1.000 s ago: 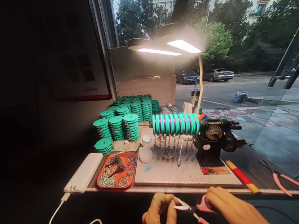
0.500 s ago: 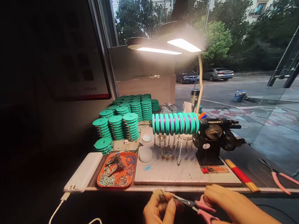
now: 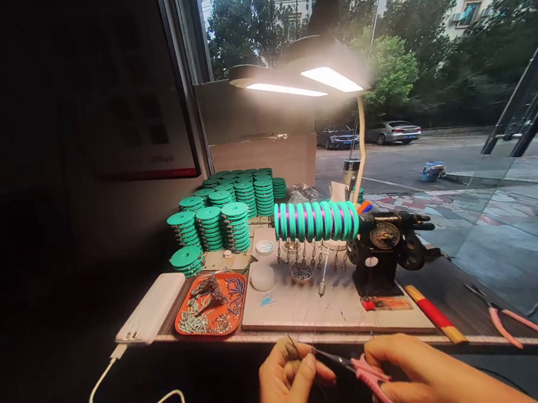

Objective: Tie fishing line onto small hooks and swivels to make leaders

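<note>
A: What has changed in the scissors [image 3: 363, 374]?

B: The blades, spread one second earlier, are now closed or nearly so beside the left hand [image 3: 291, 382]; the handles have drawn together accordingly. This suggests a snip made or nearly made; whether anything has parted is too small to tell.

A: Their position and orientation?

B: Aloft, in front of the near edge of the table [image 3: 459, 309]. The long axis runs obliquely: handles at lower right, tips at upper left, directed toward the left thumb and forefinger.

A: The state of each hand?

B: The right hand [image 3: 401, 365] grasps the handles. The left is pinched around a thin item [image 3: 292, 340], not identifiable at this scale.

A: And beyond?

B: A board [image 3: 273, 312] lies on the table; above it, reels [image 3: 315, 220] stand in a row out from a machine [image 3: 385, 237]. A tray [image 3: 239, 316] sits left of the board; pliers [image 3: 499, 327] lie well to its right.
</note>
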{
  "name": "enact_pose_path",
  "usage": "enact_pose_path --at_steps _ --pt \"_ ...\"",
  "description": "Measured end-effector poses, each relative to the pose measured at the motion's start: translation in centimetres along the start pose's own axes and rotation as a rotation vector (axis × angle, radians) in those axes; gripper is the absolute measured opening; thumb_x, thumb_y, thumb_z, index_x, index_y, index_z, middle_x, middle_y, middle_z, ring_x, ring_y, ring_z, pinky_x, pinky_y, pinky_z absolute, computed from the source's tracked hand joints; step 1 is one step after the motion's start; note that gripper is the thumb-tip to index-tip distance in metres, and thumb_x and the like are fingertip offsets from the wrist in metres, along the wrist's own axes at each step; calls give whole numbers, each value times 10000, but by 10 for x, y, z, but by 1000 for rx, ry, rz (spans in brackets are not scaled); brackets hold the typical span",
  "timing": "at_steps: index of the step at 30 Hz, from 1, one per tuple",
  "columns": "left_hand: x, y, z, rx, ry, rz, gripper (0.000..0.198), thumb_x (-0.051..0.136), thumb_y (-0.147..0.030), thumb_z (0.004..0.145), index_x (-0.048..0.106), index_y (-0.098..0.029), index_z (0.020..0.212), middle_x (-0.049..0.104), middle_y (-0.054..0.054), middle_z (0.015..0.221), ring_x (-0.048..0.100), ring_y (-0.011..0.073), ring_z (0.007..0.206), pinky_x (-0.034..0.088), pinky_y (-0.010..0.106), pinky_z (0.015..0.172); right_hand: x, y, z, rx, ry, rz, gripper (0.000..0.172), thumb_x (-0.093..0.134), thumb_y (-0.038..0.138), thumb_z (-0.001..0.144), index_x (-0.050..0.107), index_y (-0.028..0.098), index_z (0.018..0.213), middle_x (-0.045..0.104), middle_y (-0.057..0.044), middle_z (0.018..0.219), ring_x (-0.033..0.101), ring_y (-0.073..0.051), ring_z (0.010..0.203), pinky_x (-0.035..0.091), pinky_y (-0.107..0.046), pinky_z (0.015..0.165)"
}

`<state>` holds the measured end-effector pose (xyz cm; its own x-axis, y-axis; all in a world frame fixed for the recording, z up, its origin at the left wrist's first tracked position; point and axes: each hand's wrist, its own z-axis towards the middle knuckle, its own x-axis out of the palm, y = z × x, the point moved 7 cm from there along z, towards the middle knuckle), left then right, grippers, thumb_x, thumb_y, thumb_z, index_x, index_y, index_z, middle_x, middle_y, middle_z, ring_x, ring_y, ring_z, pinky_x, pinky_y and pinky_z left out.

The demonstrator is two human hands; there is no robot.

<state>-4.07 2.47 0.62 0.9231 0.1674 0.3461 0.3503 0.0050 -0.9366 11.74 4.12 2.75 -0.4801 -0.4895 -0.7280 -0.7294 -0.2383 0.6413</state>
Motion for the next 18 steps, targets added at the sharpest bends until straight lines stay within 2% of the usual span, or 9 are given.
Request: enact_pose_path --at_steps 18 --pt "1 1 2 -8 39 -5 230 699 -332 653 581 -135 672 678 18 484 594 125 456 445 215 522 3 -5 0 -89 -96 -279 53 457 157 685 430 202 684 545 -4 737 481 -147 664 358 -229 591"
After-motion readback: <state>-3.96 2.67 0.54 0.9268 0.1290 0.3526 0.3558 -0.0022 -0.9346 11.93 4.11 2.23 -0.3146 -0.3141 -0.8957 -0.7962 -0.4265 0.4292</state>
